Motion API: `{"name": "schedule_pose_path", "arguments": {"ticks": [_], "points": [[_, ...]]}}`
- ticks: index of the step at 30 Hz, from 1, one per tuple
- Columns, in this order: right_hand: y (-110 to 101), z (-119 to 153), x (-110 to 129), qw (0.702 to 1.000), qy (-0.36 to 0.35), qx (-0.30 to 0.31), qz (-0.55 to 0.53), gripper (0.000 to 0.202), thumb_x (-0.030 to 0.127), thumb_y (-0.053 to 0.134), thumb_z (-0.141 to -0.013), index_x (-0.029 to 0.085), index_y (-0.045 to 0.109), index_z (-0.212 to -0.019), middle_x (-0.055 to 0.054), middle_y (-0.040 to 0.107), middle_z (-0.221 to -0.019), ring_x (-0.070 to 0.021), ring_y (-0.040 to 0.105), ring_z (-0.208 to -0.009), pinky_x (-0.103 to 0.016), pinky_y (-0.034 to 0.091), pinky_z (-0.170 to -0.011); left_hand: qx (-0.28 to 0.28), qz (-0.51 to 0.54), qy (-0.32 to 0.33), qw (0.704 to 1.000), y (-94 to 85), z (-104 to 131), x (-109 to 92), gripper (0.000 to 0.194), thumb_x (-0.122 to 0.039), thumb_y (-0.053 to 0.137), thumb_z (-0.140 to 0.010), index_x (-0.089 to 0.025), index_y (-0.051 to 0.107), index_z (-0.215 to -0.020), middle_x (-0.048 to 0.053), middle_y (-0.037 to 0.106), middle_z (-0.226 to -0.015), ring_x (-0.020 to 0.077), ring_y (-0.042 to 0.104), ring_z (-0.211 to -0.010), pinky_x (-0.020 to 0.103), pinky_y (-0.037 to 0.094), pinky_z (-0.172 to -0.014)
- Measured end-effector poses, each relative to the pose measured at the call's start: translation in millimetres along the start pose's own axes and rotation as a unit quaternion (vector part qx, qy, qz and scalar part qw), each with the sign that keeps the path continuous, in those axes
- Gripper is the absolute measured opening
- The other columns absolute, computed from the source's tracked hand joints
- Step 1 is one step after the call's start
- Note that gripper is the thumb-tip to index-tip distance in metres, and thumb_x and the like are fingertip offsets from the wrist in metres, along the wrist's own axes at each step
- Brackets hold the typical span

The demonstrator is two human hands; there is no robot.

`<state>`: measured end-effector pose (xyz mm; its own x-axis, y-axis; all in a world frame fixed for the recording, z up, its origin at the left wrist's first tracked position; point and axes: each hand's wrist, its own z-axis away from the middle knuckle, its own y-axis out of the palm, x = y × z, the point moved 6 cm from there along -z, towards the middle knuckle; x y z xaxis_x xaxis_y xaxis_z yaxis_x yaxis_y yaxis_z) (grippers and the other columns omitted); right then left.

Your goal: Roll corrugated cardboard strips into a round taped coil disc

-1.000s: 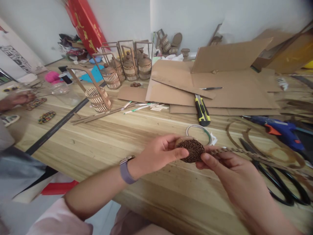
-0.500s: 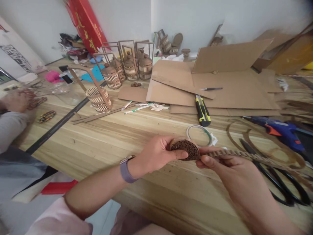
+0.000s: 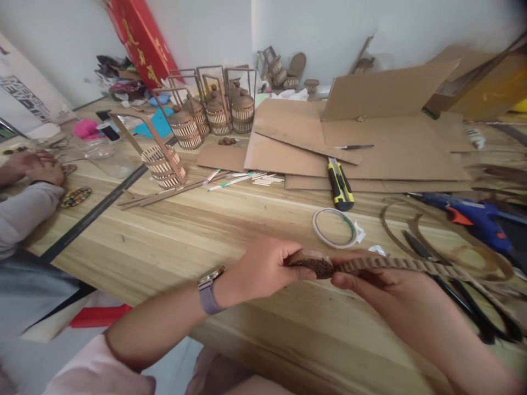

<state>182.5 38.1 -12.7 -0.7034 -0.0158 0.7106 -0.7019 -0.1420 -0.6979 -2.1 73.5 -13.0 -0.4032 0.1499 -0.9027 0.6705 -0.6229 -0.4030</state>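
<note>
A round coil of corrugated cardboard (image 3: 315, 267) is pinched between the thumb and fingers of my left hand (image 3: 263, 269), tilted so its edge faces me more than its honeycomb side. From the coil's right side runs a long corrugated cardboard strip (image 3: 395, 264). My right hand (image 3: 379, 285) grips this strip close to the coil, thumb in front and fingers behind. The strip's far end trails right, over black scissors (image 3: 457, 296). Just beyond my hands lies a roll of double-sided tape (image 3: 334, 227).
A utility knife (image 3: 341, 186) rests against cardboard sheets (image 3: 288, 137). At right is a blue glue gun (image 3: 469, 216). Several small lidded baskets (image 3: 218, 114) stand at the back, with an open handled basket (image 3: 162, 167) nearer. Another person's hands (image 3: 35, 167) rest at far left.
The coil has tipped, so less of its honeycomb face shows. My right hand and the strip have turned slightly, showing more ridges. The other person's arm has shifted right.
</note>
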Motion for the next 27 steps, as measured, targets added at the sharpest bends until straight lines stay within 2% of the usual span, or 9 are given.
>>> {"name": "schedule_pose_path", "arguments": {"ticks": [4,8,11,18,23,27], "points": [[0.1,1.6,6.0,0.996,-0.072,0.002,0.052,0.023,0.044,0.061,-0.087,0.031,0.08,-0.09,-0.001,0.08,-0.096,-0.0237,0.076,-0.086,-0.031,0.062,-0.07,0.011,-0.083,0.016,0.996,0.6,3.2,-8.8,0.024,-0.032,0.066,-0.088,-0.014,0.063,-0.072,-0.006,0.044,-0.06,0.0094,0.042,-0.059,0.022,0.024,-0.054],[-0.7,4.5,24.5,0.979,-0.183,-0.039,0.084,0.025,0.035,0.054,-0.092,0.028,0.077,-0.086,-0.002,0.079,-0.09,-0.022,0.075,-0.084,-0.031,0.062,-0.072,0.021,-0.127,0.043,0.991,1.4,5.5,-18.7,0.019,-0.024,0.065,-0.09,-0.015,0.063,-0.073,-0.005,0.056,-0.063,0.0107,0.05,-0.062,0.023,0.029,-0.056],[-0.7,6.1,34.0,0.967,-0.228,-0.064,0.098,0.029,0.035,0.049,-0.095,0.028,0.074,-0.084,-0.003,0.077,-0.085,-0.0207,0.075,-0.08,-0.03,0.062,-0.069,0.023,-0.15,0.051,0.987,2.4,6.8,-22.4,0.015,-0.023,0.066,-0.09,-0.016,0.065,-0.077,-0.002,0.065,-0.07,0.0129,0.058,-0.066,0.023,0.034,-0.059],[2.6,10.3,27.6,0.97,-0.219,-0.034,0.101,0.022,0.036,0.053,-0.096,0.029,0.072,-0.103,-0.002,0.076,-0.092,-0.0179,0.074,-0.082,-0.026,0.061,-0.073,0.038,-0.214,0.093,0.972,10.3,8.4,-24.2,0.01,-0.022,0.06,-0.094,-0.017,0.067,-0.089,0.002,0.074,-0.086,0.0174,0.068,-0.081,0.025,0.042,-0.068],[6.5,15.1,25.0,0.973,-0.201,-0.016,0.115,0.024,0.037,0.049,-0.098,0.029,0.07,-0.106,-0.002,0.075,-0.099,-0.0174,0.074,-0.085,-0.024,0.06,-0.07,0.044,-0.24,0.112,0.963,13.3,8.5,-25.4,0.01,-0.022,0.057,-0.096,-0.019,0.066,-0.094,0.002,0.074,-0.088,0.0185,0.07,-0.083,0.025,0.045,-0.069],[19.4,18.8,24.9,0.951,-0.237,-0.051,0.195,0.024,0.028,0.048,-0.098,0.03,0.071,-0.101,0.0,0.074,-0.092,-0.014,0.073,-0.076,-0.021,0.057,-0.06,0.051,-0.275,0.119,0.953,17.9,12.0,-27.7,0.015,-0.014,0.055,-0.093,-0.019,0.064,-0.104,0.004,0.074,-0.096,0.0206,0.07,-0.09,0.027,0.049,-0.073]]}}
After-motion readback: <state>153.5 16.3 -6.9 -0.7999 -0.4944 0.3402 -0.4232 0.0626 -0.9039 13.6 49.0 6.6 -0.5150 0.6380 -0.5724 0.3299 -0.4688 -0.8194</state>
